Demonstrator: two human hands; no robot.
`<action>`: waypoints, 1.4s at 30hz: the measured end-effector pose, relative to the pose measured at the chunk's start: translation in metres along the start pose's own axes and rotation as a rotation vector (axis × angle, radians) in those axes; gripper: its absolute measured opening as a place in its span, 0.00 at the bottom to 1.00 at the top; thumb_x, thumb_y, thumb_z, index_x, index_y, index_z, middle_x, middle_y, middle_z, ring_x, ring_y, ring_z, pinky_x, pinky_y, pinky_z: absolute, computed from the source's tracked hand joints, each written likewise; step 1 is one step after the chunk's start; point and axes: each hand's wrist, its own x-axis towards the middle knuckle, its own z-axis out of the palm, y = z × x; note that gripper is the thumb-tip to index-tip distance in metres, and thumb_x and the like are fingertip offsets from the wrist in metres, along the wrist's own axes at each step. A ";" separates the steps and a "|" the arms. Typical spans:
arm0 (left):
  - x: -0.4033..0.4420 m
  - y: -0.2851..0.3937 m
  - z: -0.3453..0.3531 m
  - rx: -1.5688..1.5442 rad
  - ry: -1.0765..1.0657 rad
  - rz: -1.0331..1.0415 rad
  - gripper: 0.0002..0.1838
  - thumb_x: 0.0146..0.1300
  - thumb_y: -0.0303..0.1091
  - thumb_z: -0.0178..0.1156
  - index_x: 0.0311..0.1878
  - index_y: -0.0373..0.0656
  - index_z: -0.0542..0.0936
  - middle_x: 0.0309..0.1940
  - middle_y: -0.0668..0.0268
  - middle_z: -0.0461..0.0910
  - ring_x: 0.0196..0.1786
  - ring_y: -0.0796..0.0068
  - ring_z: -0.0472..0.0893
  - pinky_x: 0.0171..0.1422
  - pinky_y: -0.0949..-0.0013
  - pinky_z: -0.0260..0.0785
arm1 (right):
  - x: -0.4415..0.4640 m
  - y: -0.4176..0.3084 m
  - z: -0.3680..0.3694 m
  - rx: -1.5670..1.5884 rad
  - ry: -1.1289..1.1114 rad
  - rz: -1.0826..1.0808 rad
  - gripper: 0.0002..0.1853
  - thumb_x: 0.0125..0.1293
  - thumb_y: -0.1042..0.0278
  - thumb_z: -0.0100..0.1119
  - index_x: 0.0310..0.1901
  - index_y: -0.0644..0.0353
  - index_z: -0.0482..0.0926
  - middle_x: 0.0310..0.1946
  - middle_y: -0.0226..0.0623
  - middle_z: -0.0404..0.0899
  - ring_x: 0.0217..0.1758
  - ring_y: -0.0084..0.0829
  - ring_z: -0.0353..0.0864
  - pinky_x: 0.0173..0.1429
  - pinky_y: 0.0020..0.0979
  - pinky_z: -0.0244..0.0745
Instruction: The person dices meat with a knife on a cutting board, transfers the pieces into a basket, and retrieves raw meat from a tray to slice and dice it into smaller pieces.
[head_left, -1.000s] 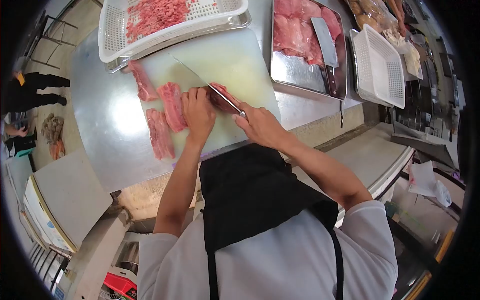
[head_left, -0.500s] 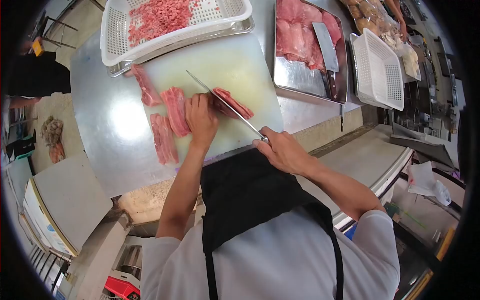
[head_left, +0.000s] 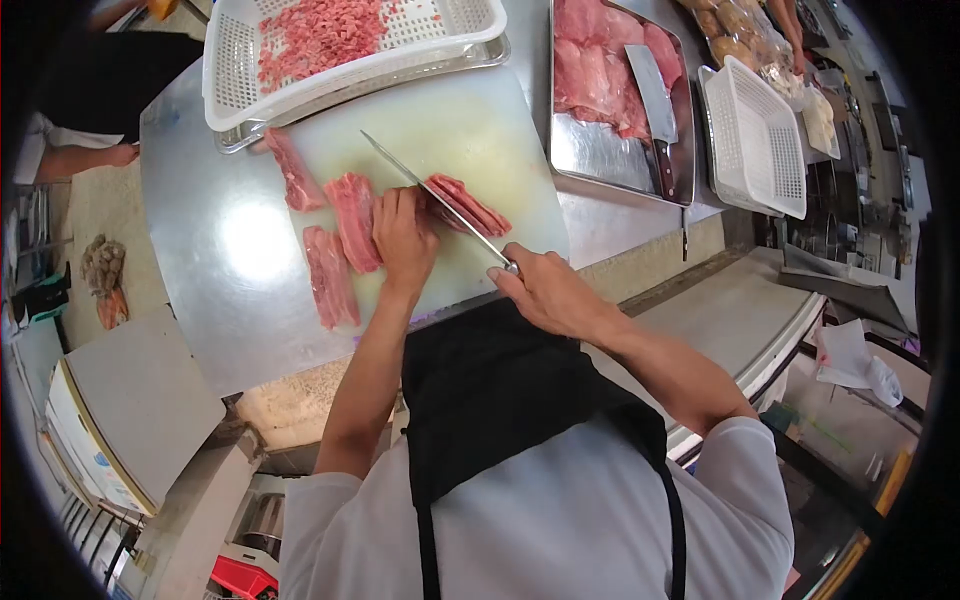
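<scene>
My right hand (head_left: pixel 548 288) is closed round the handle of a long thin knife (head_left: pixel 455 213), whose blade points up and left over the pale cutting board (head_left: pixel 470 110). Under and beside the blade lies a piece of meat with cut slices (head_left: pixel 470 205). My left hand (head_left: pixel 403 238) presses on the left end of this meat with its fingers bent together; their tips are partly hidden. Just left of that hand is a strip of meat (head_left: pixel 353 222). Two more strips lie farther left, one above (head_left: pixel 294 170) and one below (head_left: pixel 330 276).
A white basket (head_left: pixel 225 85) of small meat pieces stands at the board's top left. To the right, a metal tray (head_left: pixel 600 165) holds meat slabs and a cleaver (head_left: pixel 654 105). Beyond is a white basket (head_left: pixel 755 130). Another person (head_left: pixel 110 85) stands left of the table.
The knife and my right hand moved down and right, then slightly back up and left. Cut slices now show beside the blade. The person at left has come closer to the table.
</scene>
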 end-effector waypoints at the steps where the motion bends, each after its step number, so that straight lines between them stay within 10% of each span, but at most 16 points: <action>1: 0.002 -0.002 0.000 -0.001 0.009 0.011 0.14 0.55 0.15 0.58 0.46 0.37 0.79 0.41 0.52 0.77 0.46 0.43 0.75 0.51 0.47 0.69 | 0.011 0.007 0.008 -0.010 0.043 -0.067 0.20 0.77 0.57 0.58 0.51 0.72 0.76 0.33 0.62 0.83 0.43 0.68 0.83 0.50 0.59 0.76; 6: 0.001 0.001 0.001 -0.041 0.050 0.037 0.14 0.54 0.15 0.57 0.45 0.36 0.78 0.40 0.51 0.76 0.46 0.43 0.75 0.51 0.46 0.69 | 0.055 0.027 0.036 -0.051 0.285 -0.325 0.21 0.77 0.54 0.58 0.51 0.71 0.76 0.37 0.63 0.83 0.48 0.67 0.82 0.53 0.59 0.76; 18: 0.002 0.008 0.001 -0.171 -0.021 -0.007 0.10 0.60 0.16 0.58 0.45 0.36 0.78 0.39 0.50 0.77 0.46 0.44 0.77 0.51 0.47 0.70 | -0.002 0.011 -0.020 -0.060 0.115 -0.103 0.21 0.77 0.54 0.59 0.51 0.68 0.79 0.24 0.57 0.80 0.32 0.60 0.83 0.42 0.51 0.74; 34: 0.003 -0.005 -0.006 -0.165 -0.204 -0.032 0.15 0.59 0.19 0.64 0.51 0.36 0.79 0.46 0.50 0.80 0.53 0.43 0.78 0.57 0.47 0.70 | 0.030 0.006 -0.017 -0.036 0.154 -0.158 0.21 0.76 0.51 0.60 0.50 0.66 0.81 0.31 0.57 0.83 0.39 0.59 0.84 0.45 0.54 0.75; 42: 0.049 0.023 -0.003 0.262 -0.574 0.698 0.45 0.60 0.32 0.72 0.81 0.41 0.63 0.74 0.57 0.68 0.76 0.48 0.66 0.78 0.43 0.59 | -0.017 0.042 -0.057 -0.063 0.361 0.037 0.24 0.76 0.49 0.60 0.47 0.68 0.82 0.25 0.54 0.83 0.32 0.59 0.84 0.42 0.53 0.76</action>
